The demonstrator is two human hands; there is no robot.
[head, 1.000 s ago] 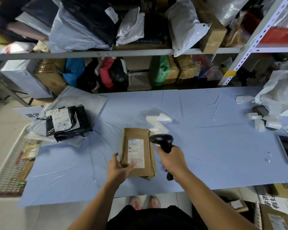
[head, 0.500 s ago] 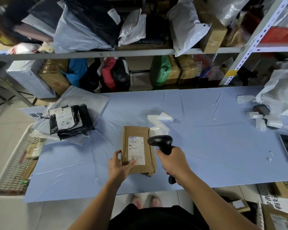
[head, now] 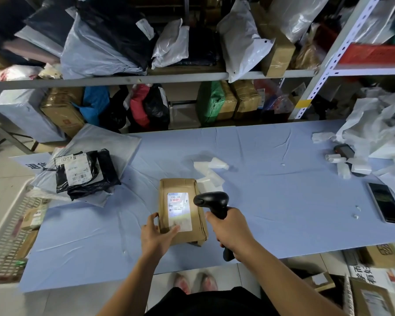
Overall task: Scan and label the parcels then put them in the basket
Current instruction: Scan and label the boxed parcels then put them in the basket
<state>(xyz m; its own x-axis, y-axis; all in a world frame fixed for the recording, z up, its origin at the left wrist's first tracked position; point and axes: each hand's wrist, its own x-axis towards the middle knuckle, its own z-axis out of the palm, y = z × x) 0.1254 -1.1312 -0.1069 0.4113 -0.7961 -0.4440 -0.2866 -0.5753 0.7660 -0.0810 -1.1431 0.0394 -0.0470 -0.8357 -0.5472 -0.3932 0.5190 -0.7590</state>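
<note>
A brown cardboard parcel (head: 185,192) with a white shipping label lies on the blue table (head: 271,201) near its front edge. My left hand (head: 156,236) holds the parcel's near left corner, thumb on the label. My right hand (head: 232,231) grips a black handheld scanner (head: 211,201) just right of the parcel, its head aimed at the label, which is lit by the scanner's light. A black plastic parcel (head: 84,174) with a label lies on grey mailers at the table's left end. The white slotted basket (head: 7,236) stands on the floor at the left, with parcels inside.
Peeled label backings (head: 211,169) lie just behind the brown parcel. At the right are a pile of white paper (head: 379,128), small label rolls (head: 335,158), a dark device (head: 343,150) and a phone (head: 385,202). Shelves packed with parcels (head: 146,42) stand behind the table.
The scanner's light now falls on the label; it was unlit before. My hands and the parcel have barely moved.
</note>
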